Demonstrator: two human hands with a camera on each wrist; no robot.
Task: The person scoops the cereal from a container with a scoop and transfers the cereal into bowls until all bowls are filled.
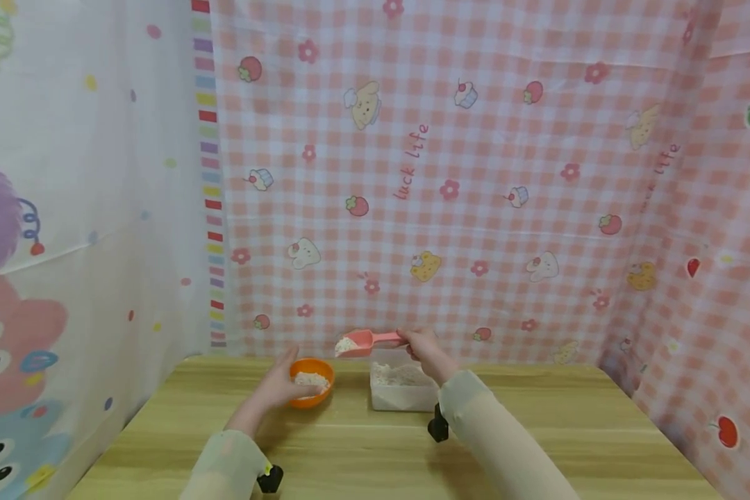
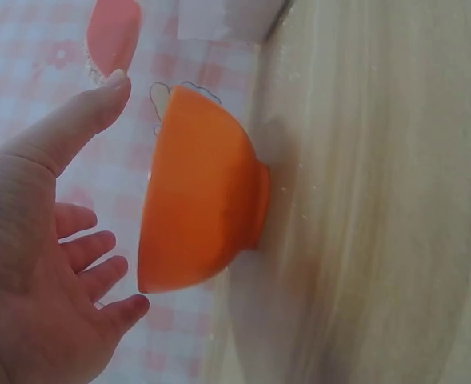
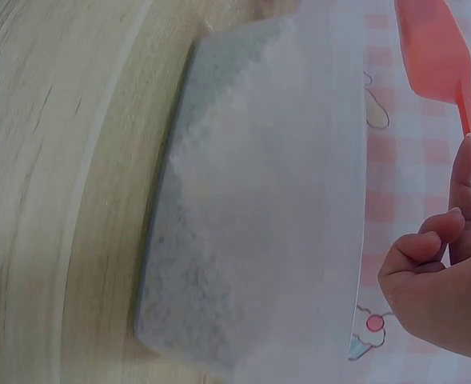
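A pink scoop (image 1: 364, 342) carries a heap of white powder (image 1: 346, 344) in the head view. My right hand (image 1: 426, 349) grips its handle, holding it level above the table between bowl and box. In the right wrist view the hand's curled fingers (image 3: 451, 216) lie round the handle. My left hand (image 1: 279, 384) is beside an orange bowl (image 1: 314, 403) that contains more white powder. Seen from the left wrist, its thumb and fingers are spread around the rim of the bowl, which stands upright. Below the right hand is a translucent box (image 1: 403, 398) of powder.
The bowl and box stand near the back of a wooden table (image 1: 350, 451). A pink checked curtain (image 1: 412, 229) hangs right behind it, with a white patterned curtain (image 1: 131, 229) on the left. Black wrist devices (image 1: 438, 425) sit at both cuffs.
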